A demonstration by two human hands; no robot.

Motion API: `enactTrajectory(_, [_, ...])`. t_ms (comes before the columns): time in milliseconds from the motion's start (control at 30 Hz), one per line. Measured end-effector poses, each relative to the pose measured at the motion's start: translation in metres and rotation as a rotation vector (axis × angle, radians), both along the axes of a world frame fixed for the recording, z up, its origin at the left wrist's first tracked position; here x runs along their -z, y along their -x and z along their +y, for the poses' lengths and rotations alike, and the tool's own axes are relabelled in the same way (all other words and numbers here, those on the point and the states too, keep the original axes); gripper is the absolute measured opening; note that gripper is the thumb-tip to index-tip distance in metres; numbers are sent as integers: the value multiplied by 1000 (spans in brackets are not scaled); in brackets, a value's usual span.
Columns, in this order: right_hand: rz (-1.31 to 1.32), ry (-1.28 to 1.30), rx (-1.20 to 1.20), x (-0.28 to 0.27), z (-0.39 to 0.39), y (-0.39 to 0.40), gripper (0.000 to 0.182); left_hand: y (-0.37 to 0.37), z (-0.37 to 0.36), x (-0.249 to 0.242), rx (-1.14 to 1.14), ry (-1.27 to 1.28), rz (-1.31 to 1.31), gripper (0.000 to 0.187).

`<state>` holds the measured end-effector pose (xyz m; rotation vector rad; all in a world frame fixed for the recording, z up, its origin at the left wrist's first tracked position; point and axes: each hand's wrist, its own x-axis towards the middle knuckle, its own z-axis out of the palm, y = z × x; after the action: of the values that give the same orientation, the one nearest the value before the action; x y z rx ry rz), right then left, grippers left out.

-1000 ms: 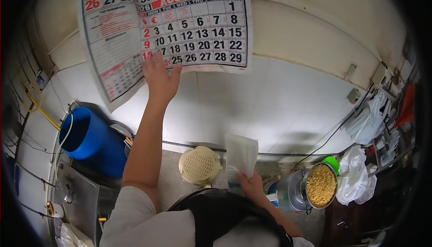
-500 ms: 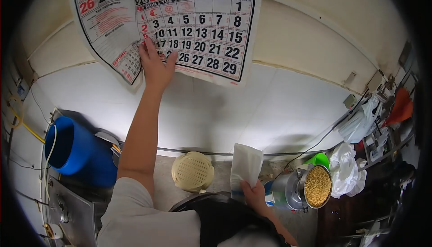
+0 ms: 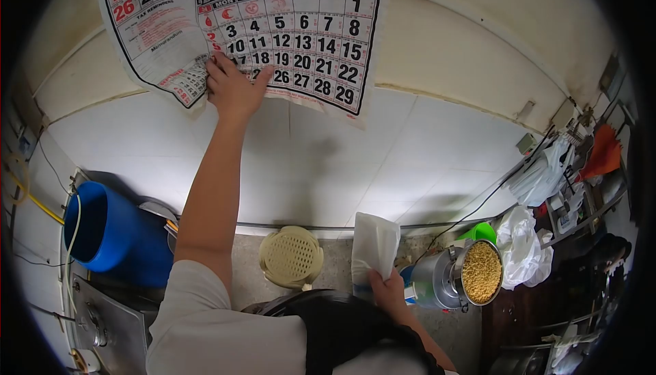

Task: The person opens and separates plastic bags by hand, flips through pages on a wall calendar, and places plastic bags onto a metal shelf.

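Observation:
A large wall calendar (image 3: 294, 47) showing August 2026 hangs at the top, its lower left part creased and curling. My left hand (image 3: 236, 91) reaches up to its lower edge, fingers and thumb spread against the paper near the bottom rows. Low and to the right, my right hand (image 3: 388, 289) is closed around the lower end of a flat white bag (image 3: 376, 242). The bag stands upright in front of the white wall, with a bluish patch near its bottom. Part of the right hand's grip is hidden behind the bag.
A beige perforated stool (image 3: 292, 257) stands on the floor, left of a metal pot of yellowish grains (image 3: 482, 272). A blue barrel (image 3: 123, 235) is on the left. White plastic bags (image 3: 516, 238) hang at right, where a person is partly visible.
The calendar's lower left corner has curled up and left, and my left hand's fingers have shifted slightly on the paper. My right hand still holds the white bag. The view has shifted a little.

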<state>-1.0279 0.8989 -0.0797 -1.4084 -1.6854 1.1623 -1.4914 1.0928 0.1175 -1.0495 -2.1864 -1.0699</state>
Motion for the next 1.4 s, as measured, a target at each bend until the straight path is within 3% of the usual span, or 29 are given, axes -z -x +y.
enactTrajectory(133, [42, -50, 4, 5, -5, -4, 32, -5, 4, 9, -24, 31, -21, 124])
enactTrajectory(300, [54, -46, 30, 6, -12, -11, 31, -12, -11, 26, -39, 110, 92, 103])
enactTrajectory(500, [94, 40, 0, 4, -20, -13, 31, -8, -26, 30, 72, 41, 243, 91])
enactTrajectory(833, [63, -20, -29, 3, -27, -5, 33, -8, -26, 3, 79, 130, 173, 92])
enactTrajectory(1033, [77, 5, -31, 9, -25, -1, 33, -14, -18, -5, 97, 92, 136, 88])
enactTrajectory(1100, [74, -12, -27, 6, -25, 1, 33, -6, -8, -4, 144, -71, 156, 83])
enactTrajectory(1133, [73, -13, -23, 7, -24, 1, 33, -3, -6, -2, 148, -72, 156, 83])
enactTrajectory(1200, [73, 2, -19, 10, -22, 0, 32, 2, -4, 3, 39, -132, 403, 89])
enactTrajectory(1400, [14, 10, 33, 9, -18, -1, 33, 2, 14, 26, 119, -180, 223, 111])
